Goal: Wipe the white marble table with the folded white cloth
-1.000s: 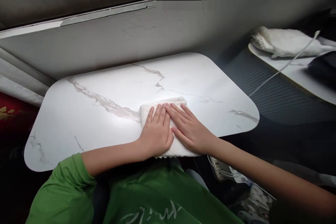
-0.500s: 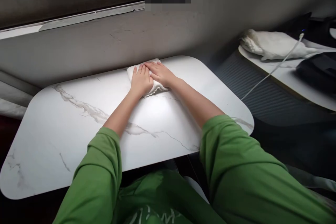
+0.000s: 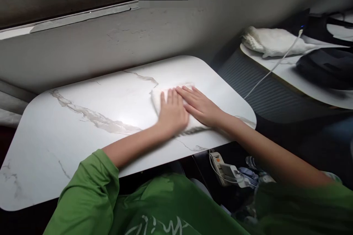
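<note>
A white folded cloth (image 3: 156,98) lies on the right half of a white marble-patterned tabletop (image 3: 91,154). Pressed flat on it is my left hand (image 3: 173,112), its fingers stretched out and pointing away from me. My right hand (image 3: 203,107) rests on the same cloth, with its outstretched fingers angled to the left so that the tips meet my left fingers. The palms hide much of the cloth, and its edges look slightly blurred.
A grey wall (image 3: 110,42) runs along the table's far side. At the right, a second table (image 3: 328,93) bears a white plush-like thing (image 3: 284,40) and a black bag (image 3: 328,68); a white cable (image 3: 271,71) hangs across. Below the near edge lies a power strip (image 3: 219,163).
Both hands have slid the cloth right and toward me, from the far edge to the right half of the tabletop. The view has shifted slightly, and the power strip now shows.
</note>
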Motion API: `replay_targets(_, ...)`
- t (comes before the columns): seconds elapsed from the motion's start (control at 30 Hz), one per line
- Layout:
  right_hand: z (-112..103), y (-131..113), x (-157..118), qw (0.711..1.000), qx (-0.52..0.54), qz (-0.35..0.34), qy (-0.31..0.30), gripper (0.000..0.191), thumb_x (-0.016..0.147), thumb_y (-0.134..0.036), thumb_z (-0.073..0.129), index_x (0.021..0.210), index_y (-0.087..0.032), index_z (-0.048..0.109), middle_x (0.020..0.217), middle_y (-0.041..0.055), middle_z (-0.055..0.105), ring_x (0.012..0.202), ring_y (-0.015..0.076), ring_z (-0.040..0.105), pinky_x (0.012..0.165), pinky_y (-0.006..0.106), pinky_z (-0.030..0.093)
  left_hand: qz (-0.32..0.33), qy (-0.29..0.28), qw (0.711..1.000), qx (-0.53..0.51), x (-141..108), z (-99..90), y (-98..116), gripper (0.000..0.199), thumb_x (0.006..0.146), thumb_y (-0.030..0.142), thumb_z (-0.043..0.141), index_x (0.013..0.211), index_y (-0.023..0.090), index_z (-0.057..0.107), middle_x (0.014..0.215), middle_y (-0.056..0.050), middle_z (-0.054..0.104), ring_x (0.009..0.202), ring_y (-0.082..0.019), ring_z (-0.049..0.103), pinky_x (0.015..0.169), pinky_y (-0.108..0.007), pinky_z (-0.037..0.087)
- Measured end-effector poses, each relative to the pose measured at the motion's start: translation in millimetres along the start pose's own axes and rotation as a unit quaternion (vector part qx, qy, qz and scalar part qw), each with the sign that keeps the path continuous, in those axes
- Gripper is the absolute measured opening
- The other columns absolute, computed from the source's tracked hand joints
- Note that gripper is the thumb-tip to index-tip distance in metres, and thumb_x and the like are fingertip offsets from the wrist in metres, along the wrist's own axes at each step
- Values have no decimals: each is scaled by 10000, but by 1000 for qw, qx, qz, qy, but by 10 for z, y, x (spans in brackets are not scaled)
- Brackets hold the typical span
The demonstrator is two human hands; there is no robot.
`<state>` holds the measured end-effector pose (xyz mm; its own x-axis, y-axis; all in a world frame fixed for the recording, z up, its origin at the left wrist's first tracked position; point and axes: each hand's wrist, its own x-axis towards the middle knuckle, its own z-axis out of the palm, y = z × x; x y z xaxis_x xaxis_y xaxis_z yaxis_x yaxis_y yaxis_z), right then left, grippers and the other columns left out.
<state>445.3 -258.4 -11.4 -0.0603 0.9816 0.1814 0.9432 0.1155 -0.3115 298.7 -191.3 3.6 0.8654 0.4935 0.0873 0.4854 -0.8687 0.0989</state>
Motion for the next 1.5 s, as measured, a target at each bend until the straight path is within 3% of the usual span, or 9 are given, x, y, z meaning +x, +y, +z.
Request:
replay_targets(0.13,-100,-95,-707,1000,-6,20,5,580,1000,-352,254,1548,-265,84,1574,32,260,1446,238,212,1179,522,200,80,-17,997,-8,-289,-30,465,614,952,321,287,1449,-37,318,1541,-202,267,1445,-331,194,1181,-517,113)
replay_targets(0.23,-109,-82,-853,997,-34,71,2,589,998,-332,230,1552,-258,42,1588,37,213,1450,253,186,1172,538,202,104,-31,994,-15,-254,-43,550,613,953,330,291,1444,-35,331,1544,-192,264,1450,-310,189,1186,-493,112)
replay_targets(0.47,-73,467,183,984,-88,151,-17,621,947,-282,225,1542,-128,138,1584,83,214,1449,280,192,1167,530,214,100,-44,994,-10,729,18,-26,593,955,279,288,1486,16,269,1562,-141,240,1454,-249,193,1200,-441,86)
replay_targets(0.63,-121,1068,1028,993,-51,103,11,610,919,-267,264,1515,-137,248,1562,76,280,1439,264,241,1158,525,230,10,-14,1000,10,1445,50,-323,566,967,239,269,1486,13,271,1559,-136,256,1449,-260,207,1197,-469,93)
replay_targets(0.77,-169,1408,1199,995,-22,95,25,565,936,-320,269,1468,-158,369,1523,81,369,1407,263,323,1150,511,262,-54,5,998,14,1718,147,-200,554,959,180,242,1465,-41,288,1538,-173,292,1436,-297,237,1185,-489,127)
replay_targets(0.9,-178,1578,987,994,-5,101,44,562,949,-323,264,1471,-139,362,1533,88,350,1425,265,283,1174,516,203,-13,46,999,-9,1815,277,-45,544,951,190,255,1449,-7,353,1514,-175,346,1423,-312,272,1182,-497,123)
replay_targets(1.07,-221,1471,335,989,-18,142,41,579,981,-352,213,1513,-134,284,1566,84,271,1439,296,229,1184,501,193,49,30,998,-12,1577,291,283,556,953,217,248,1459,6,344,1520,-169,339,1428,-319,259,1185,-493,126)
replay_targets(1.3,-211,624,-853,987,-35,130,86,580,986,-355,251,1516,-464,42,1578,-153,134,1410,311,284,1172,570,252,144,24,989,39,504,136,824,567,975,266,239,1452,-24,339,1516,-186,339,1409,-338,293,1162,-496,215)
replay_targets(1.5,-147,100,-1226,986,-36,139,86,612,962,-350,267,1504,-495,21,1565,-188,122,1409,288,279,1177,561,265,195,30,979,45,-101,44,867,579,966,293,262,1436,-25,374,1497,-205,363,1388,-362,324,1134,-521,243)
